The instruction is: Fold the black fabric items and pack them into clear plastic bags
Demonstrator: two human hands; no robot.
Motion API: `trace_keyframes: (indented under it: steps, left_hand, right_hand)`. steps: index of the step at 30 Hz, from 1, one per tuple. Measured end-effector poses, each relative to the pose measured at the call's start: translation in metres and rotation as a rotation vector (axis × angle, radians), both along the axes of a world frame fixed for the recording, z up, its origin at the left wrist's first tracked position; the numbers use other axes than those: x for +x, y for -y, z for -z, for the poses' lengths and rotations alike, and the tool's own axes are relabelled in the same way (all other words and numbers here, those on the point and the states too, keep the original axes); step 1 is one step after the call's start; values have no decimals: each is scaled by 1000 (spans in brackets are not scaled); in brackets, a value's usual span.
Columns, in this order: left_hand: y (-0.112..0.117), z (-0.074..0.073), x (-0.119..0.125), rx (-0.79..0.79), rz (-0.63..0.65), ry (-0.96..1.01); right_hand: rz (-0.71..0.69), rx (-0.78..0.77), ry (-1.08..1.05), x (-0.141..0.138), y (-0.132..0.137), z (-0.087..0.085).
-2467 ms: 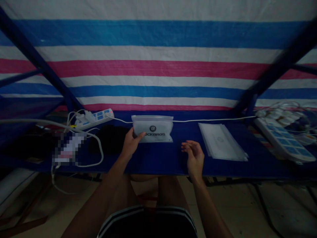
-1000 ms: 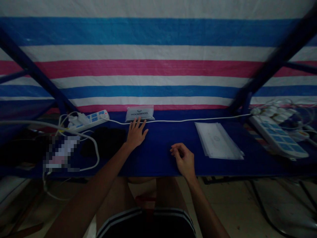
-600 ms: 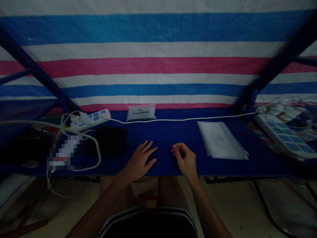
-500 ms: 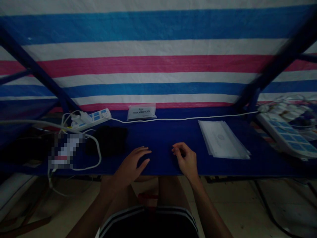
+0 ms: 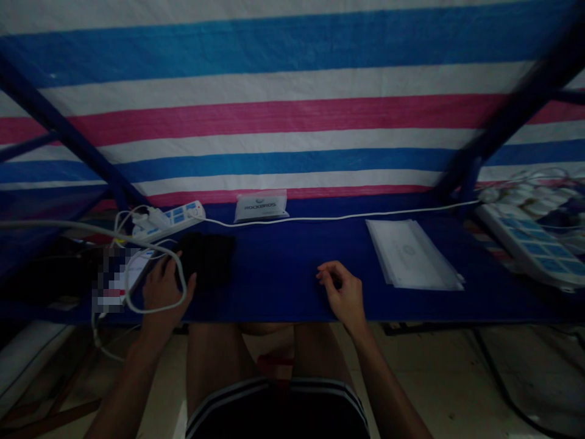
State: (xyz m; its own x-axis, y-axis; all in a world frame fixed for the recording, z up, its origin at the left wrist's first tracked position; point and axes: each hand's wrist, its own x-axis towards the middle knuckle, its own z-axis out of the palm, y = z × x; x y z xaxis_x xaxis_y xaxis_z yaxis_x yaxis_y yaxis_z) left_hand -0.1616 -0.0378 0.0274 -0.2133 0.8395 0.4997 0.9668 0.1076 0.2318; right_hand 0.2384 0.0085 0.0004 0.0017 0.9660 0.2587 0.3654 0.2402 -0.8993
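My left hand (image 5: 162, 292) lies at the near edge of the blue table (image 5: 283, 292), fingers spread, against a loop of white cable (image 5: 185, 286). Beside its fingers are a pixelated white item (image 5: 116, 283) and a soft black item (image 5: 205, 259). My right hand (image 5: 340, 291) rests on the bare blue surface, loosely curled and empty. A clear ROCKBROS zip pouch (image 5: 261, 206) stands at the far edge, out of reach of both hands. To the right of my right hand lies a stack of clear plastic sleeves (image 5: 409, 255).
A white power strip (image 5: 169, 219) with plugs sits at the far left, and a thin white cable (image 5: 347, 214) runs along the far edge. A second power strip (image 5: 530, 244) lies at the right. Blue frame bars and a striped tarpaulin stand behind.
My left hand has let go of the pouch, now at the far edge, and moved left to the cable and pixelated item. My right hand has barely moved.
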Motion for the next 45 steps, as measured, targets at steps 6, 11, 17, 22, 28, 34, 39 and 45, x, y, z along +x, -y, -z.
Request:
trace_keyframes:
  steps: [6,11,17,22,28,34,39,45]
  left_hand:
    - [-7,8,-24,-23,49,38]
    - [-8,9,-50,-37,106,124]
    - [-9,8,-44,-29,99,16]
    - [-12,5,-38,-2,36,107]
    - [-10,-8,-42,19,-182,358]
    - [5,-31,-40,155,-317,430]
    - [41,-58,-14,143,-445,612]
    - [83,-58,37,171,-455,692]
  right_hand:
    - [-2,25,9,0,0,0]
    - [-4,38,19,0,-1,0]
    - [-9,36,14,0,0,0]
    - [-10,32,17,0,0,-1]
    - [-20,36,21,-1,-1,0]
    - [-23,39,19,-1,0,-2]
    - [-17,39,22,-1,1,-3]
    - [-7,37,38,-1,0,-2]
